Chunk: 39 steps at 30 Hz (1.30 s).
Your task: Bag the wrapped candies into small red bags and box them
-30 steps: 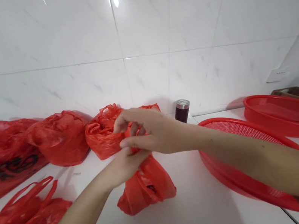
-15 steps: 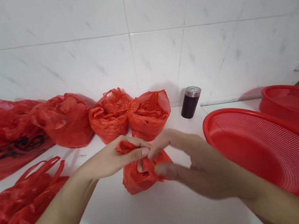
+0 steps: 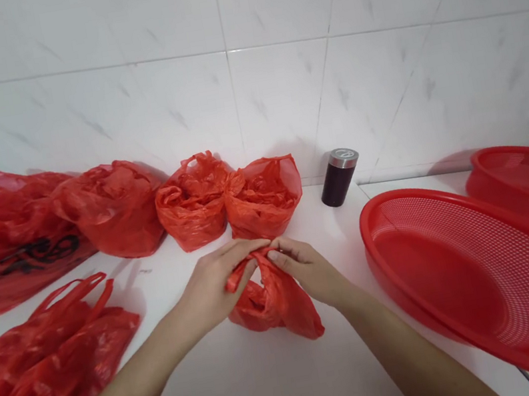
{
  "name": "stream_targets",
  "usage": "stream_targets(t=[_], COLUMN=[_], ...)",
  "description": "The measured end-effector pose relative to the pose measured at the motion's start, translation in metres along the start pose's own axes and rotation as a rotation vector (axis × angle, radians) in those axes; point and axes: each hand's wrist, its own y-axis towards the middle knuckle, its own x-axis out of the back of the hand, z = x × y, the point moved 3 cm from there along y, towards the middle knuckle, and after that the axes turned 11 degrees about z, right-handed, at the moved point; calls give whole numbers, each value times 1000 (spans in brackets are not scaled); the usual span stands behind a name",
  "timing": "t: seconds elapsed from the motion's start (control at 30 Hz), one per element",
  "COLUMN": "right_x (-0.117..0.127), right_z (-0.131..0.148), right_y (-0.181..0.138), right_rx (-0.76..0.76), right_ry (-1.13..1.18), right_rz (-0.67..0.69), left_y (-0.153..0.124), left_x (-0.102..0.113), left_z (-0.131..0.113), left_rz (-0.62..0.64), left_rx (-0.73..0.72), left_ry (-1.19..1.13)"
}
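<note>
Both hands grasp a crumpled red plastic bag (image 3: 292, 301) at the centre of the frame, just above or resting on the smooth white desk (image 3: 277, 392); which of the two cannot be told. The left hand (image 3: 215, 284) pinches a folded strip of the thin film between thumb and fingers; the right hand (image 3: 312, 271), thumb against curled fingers, grips the gathered upper edge, the fingertips of both nearly meeting. A loop-shaped gap shows in the twisted film beneath the left thumb. Behind, from the left edge to the centre, stand a large glossy bag (image 3: 7, 234) with black brush-like print, a rounded bag (image 3: 118, 216) and two smaller wrinkled bags, one left (image 3: 193, 213), one right (image 3: 263, 205). Lower left: a slack bag with looped handles (image 3: 54, 368). Right of centre: a dark cylindrical tumbler (image 3: 338, 182) with a metallic lid. At right: a round red plastic basket (image 3: 441, 283) with perforated mesh walls; a second basket (image 3: 528, 194) lies behind it. Background: glossy, grey-veined white tiles (image 3: 114, 27).
</note>
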Motion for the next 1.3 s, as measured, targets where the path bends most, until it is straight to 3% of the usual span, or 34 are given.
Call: stream_targets(t=[0.13, 0.3, 0.37, 0.43, 0.53, 0.63, 0.77, 1.0, 1.3], right_x=[13, 53, 64, 64, 46, 20, 12, 37, 39], right_z=[-6, -51, -68, -77, -79, -85, -100, -118, -140], right_y=[-17, -44, -47, -44, -30, -16, -12, -25, -24], right_rx=[-49, -183, -250, -264, -271, -329, -328, -295, -291], right_ry=[-210, -280, -291, -316, -425, -589, -634, -597, -937], right_rz=[-163, -409, -477, -516, -472, -334, -290, -215, -315], left_y=[-10, -48, -56, -55, -42, -26, -19, -24, -17], left_x=[4, 2, -3, -9, -27, -55, -80, -89, -104], left_z=[13, 60, 74, 81, 83, 84, 93, 115, 131], left_rz=[236, 423, 411, 249, -44, -115, -75, 120, 201], left_rx=[165, 381, 422, 456, 513, 564, 634, 714, 683], left_ry=[-184, -321, -349, -319, -252, -210, -130, 94, 348])
